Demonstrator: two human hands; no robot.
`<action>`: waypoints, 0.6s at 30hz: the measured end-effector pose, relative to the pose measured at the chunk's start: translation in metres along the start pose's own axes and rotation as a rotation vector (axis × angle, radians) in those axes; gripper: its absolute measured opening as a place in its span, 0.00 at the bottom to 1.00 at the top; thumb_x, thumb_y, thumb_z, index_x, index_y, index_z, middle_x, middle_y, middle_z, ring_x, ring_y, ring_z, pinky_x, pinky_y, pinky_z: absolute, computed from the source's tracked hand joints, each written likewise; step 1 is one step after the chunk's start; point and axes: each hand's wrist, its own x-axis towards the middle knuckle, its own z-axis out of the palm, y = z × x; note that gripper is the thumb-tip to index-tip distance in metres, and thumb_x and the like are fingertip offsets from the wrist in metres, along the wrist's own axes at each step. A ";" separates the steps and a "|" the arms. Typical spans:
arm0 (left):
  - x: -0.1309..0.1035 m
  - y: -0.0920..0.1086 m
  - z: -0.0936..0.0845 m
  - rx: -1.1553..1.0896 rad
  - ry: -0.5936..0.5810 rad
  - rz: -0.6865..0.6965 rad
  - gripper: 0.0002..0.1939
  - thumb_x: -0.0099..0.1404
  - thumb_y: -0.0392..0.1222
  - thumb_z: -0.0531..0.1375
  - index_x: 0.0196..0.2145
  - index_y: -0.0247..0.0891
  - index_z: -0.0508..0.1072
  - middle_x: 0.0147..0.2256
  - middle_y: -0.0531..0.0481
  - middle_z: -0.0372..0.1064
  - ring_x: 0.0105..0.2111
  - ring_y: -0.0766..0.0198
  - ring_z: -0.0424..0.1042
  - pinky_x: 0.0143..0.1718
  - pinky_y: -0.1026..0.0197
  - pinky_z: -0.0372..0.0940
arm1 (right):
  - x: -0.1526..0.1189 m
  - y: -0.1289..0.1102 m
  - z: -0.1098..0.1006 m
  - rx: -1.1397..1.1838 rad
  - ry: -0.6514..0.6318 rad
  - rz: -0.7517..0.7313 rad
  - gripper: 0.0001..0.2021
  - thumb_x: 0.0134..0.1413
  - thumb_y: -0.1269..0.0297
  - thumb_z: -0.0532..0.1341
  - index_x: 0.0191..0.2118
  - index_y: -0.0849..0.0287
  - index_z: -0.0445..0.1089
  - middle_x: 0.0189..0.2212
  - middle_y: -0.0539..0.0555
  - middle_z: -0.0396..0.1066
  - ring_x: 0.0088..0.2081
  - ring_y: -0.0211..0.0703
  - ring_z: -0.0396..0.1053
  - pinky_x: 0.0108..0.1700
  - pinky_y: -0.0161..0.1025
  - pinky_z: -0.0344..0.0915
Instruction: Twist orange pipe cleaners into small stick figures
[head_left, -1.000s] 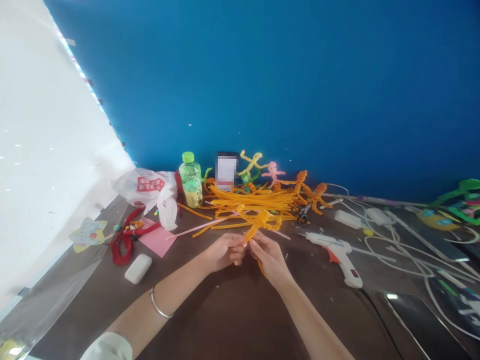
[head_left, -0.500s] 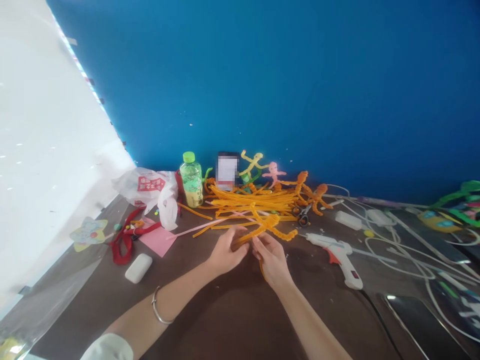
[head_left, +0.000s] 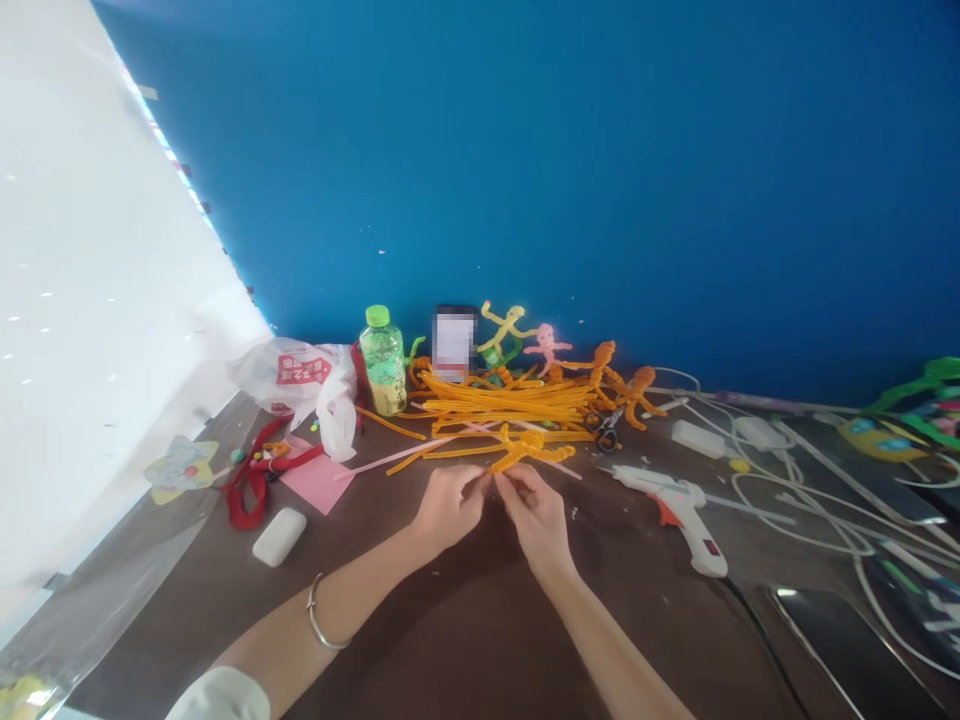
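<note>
A brown bench (head_left: 450, 650) stands against a smooth blue wall (head_left: 570, 160). An orange figure (head_left: 526, 442), formed of bent, fuzzy stems with a coiled middle, projects just beyond the fingertips of the left hand (head_left: 452, 505) and the right hand (head_left: 536, 515); both are pinched together on its near end, thumbs almost meeting. The gripped end is hidden by the fingers. Behind the figure lies a loose pile of straight orange stems (head_left: 510, 400). Right of it rest dark-handled scissors (head_left: 606, 432) and, nearer, a hard white glue gun (head_left: 697, 530); left stands a green-capped bottle (head_left: 385, 370). A rectangular panel (head_left: 454, 345) is pixelated and illegible; a flat phone (head_left: 855, 640) is cut off at lower right.
</note>
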 end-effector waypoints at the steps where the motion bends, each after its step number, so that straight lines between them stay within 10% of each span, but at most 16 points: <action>1: 0.001 0.001 -0.001 -0.095 -0.034 -0.060 0.15 0.61 0.43 0.50 0.22 0.35 0.68 0.20 0.50 0.65 0.20 0.68 0.63 0.23 0.65 0.56 | 0.001 -0.001 -0.001 -0.009 -0.009 -0.037 0.10 0.46 0.58 0.61 0.29 0.60 0.69 0.28 0.53 0.67 0.29 0.40 0.65 0.29 0.36 0.63; 12: 0.010 -0.003 -0.006 -1.061 -0.297 -0.439 0.11 0.51 0.43 0.61 0.25 0.30 0.70 0.15 0.58 0.52 0.13 0.75 0.51 0.17 0.67 0.51 | 0.004 -0.007 -0.008 -0.050 -0.079 -0.167 0.08 0.47 0.61 0.60 0.31 0.59 0.71 0.31 0.56 0.70 0.34 0.44 0.68 0.37 0.40 0.65; 18: 0.011 -0.005 -0.013 -1.406 -0.631 -0.643 0.05 0.54 0.36 0.57 0.25 0.30 0.66 0.15 0.60 0.43 0.12 0.78 0.41 0.15 0.71 0.41 | 0.002 0.003 -0.006 -0.169 -0.032 -0.159 0.10 0.49 0.57 0.57 0.29 0.58 0.71 0.28 0.54 0.72 0.32 0.45 0.69 0.37 0.43 0.66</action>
